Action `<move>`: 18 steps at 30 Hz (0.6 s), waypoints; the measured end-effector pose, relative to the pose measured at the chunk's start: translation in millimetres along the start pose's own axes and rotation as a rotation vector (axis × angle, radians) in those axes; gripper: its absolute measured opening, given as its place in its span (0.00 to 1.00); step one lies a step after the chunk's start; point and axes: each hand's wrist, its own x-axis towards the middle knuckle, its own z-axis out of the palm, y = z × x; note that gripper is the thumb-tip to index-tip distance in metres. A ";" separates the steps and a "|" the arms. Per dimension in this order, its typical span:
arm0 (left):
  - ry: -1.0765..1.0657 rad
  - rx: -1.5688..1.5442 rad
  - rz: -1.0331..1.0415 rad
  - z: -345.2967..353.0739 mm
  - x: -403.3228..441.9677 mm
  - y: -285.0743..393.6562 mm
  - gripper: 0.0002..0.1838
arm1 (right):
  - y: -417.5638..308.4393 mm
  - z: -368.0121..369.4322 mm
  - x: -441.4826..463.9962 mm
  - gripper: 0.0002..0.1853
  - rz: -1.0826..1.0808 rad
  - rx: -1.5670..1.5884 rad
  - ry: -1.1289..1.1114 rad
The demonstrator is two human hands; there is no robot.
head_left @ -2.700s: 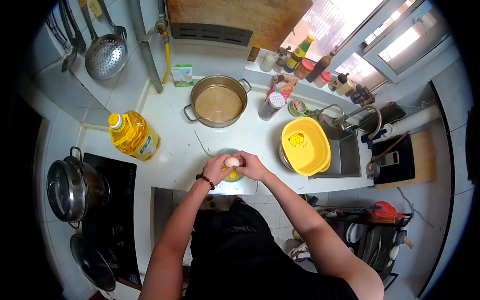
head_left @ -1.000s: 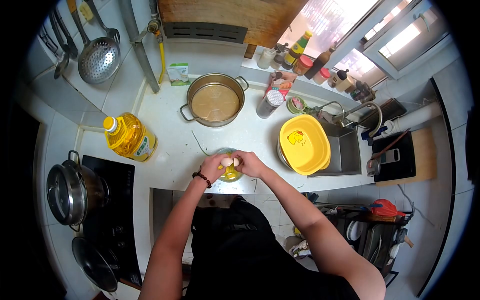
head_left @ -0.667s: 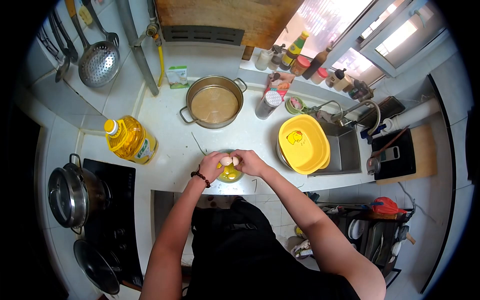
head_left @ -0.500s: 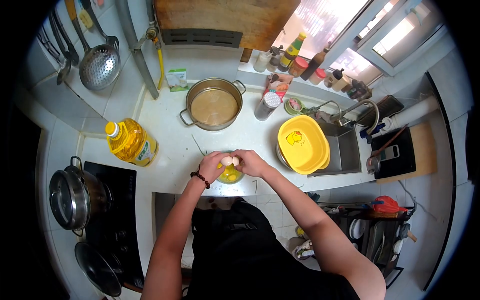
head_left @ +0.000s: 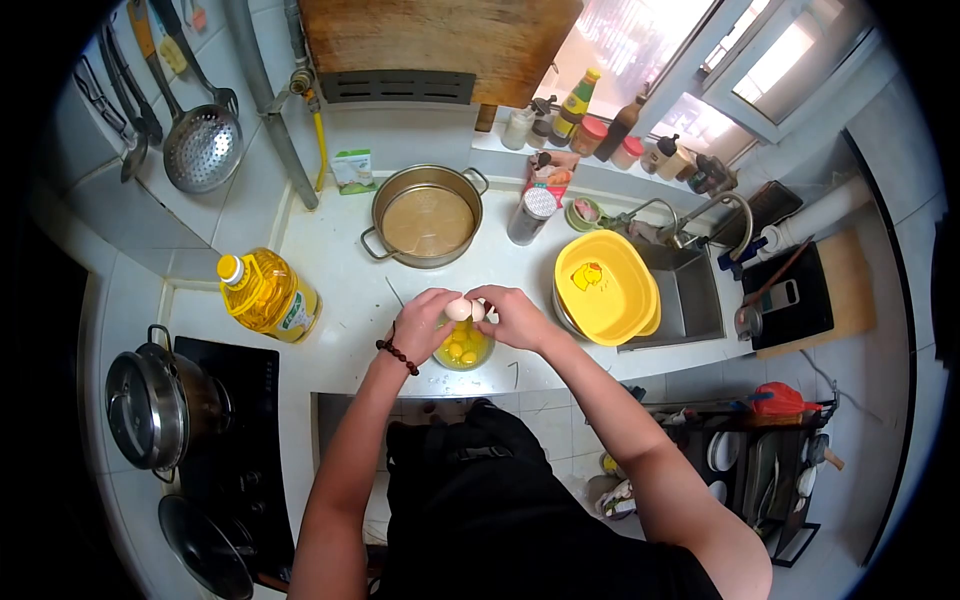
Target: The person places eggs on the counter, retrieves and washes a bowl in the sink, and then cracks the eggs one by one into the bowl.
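Near the counter's front edge stands a glass bowl (head_left: pixel 464 350) with several yellow yolks in it. Above its far side, my left hand (head_left: pixel 425 322) is closed around one piece of a cracked eggshell (head_left: pixel 459 309). My right hand (head_left: pixel 508 318) holds the other shell piece (head_left: pixel 477 312) close beside it. The two pieces are tilted toward each other. A bead bracelet is on my left wrist. The fingers partly cover the bowl's far rim.
A two-handled pot (head_left: pixel 426 217) stands behind the bowl. An oil bottle (head_left: pixel 269 295) is at left, near the black stove (head_left: pixel 232 440). To the right are a metal-lidded canister (head_left: pixel 531 217), a yellow basin (head_left: pixel 606 290) and the sink (head_left: pixel 685 300).
The whole egg has been split into two shell pieces, and more yolk shows in the bowl. Both hands have risen slightly away from the bowl. The view has shifted a little.
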 end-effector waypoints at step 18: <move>0.031 -0.288 -0.364 67.6 -39.6 -54.8 0.23 | 52.0 66.8 -7.1 0.25 0.148 0.124 0.084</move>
